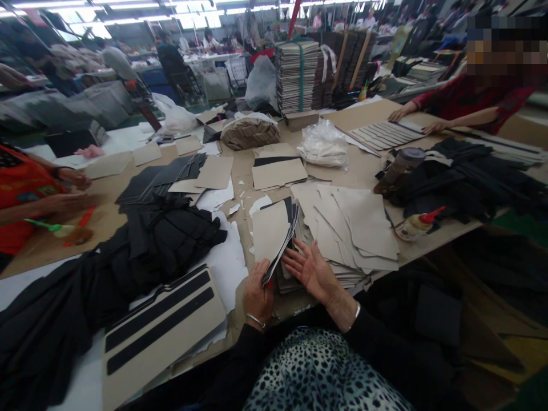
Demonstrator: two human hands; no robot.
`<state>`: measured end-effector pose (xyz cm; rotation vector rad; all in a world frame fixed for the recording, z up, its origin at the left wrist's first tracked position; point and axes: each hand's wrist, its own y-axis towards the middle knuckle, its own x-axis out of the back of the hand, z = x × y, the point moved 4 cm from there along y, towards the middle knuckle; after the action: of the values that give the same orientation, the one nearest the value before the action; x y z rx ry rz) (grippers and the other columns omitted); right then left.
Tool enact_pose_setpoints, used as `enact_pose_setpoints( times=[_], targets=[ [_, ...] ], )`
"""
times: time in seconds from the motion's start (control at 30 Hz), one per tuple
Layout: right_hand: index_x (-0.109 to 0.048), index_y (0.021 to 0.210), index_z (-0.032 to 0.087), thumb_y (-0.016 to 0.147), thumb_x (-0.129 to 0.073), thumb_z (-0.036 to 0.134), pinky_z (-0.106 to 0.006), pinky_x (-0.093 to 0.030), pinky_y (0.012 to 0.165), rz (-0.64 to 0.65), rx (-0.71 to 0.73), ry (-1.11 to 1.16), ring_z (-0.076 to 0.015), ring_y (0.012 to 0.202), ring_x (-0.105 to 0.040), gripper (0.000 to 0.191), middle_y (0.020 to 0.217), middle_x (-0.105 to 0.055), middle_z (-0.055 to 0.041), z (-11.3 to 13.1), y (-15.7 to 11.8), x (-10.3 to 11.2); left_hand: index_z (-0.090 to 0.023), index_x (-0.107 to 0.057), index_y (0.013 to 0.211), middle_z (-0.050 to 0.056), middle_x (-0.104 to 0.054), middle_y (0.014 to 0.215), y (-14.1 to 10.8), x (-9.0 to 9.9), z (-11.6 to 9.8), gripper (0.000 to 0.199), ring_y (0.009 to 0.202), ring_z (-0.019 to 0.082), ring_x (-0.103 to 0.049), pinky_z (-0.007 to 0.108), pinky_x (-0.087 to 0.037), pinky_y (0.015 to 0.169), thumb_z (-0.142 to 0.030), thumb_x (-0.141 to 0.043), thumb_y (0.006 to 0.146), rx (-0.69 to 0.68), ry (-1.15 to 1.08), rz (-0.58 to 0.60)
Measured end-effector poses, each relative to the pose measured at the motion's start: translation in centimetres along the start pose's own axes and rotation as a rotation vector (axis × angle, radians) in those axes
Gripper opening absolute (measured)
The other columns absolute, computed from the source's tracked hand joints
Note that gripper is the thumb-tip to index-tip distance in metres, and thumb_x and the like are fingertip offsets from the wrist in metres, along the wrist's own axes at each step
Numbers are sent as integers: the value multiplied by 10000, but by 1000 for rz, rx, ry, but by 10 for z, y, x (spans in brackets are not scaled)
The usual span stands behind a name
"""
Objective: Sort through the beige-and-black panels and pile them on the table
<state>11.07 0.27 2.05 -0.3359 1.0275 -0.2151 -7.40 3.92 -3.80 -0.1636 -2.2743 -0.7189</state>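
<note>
My left hand (258, 290) grips the near edge of a small stack of beige and black panels (272, 229), fingers wrapped around it and the stack tilted up. Just right of that stack, my right hand (311, 270) is open, palm up, fingers spread; its fingertips are close to the panels' edge, and I cannot tell whether they touch. Beneath and to the right lies a spread pile of beige panels (363, 222). Ahead of my hands rests another small pile of beige and black pieces (279, 172).
Black fabric strips (171, 240) heap at left, beside a striped beige board (171, 325). A glue bottle with a red tip (416, 224) and a brown jar (405, 165) stand right. Co-workers sit left (25, 194) and right (475, 108). Behind is a tied stack (297, 74).
</note>
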Motion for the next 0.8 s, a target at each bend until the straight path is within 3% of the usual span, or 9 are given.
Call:
enact_pose_setpoints(
  times=[0.4,0.8],
  targets=[
    [-482,1425,169,1020,-352,622,-315,-602,890,4,-17,129,-202,1088,-715,621,1292,-677,-138,-7,4,0,-215,-579,1393,75,-632,1410,0,-1,1,417,1374,234,-531,435,-442,1149,-218,-456,995,-11,12,-1],
    [-433,1473,195,1018,-355,624,-332,-599,898,20,-13,143,-207,1129,-699,631,1354,-641,-151,-7,4,-2,-233,-578,1397,66,-629,1415,-1,-1,1,426,1373,236,-532,439,-449,1142,-210,-449,991,4,0,-8]
  ],
)
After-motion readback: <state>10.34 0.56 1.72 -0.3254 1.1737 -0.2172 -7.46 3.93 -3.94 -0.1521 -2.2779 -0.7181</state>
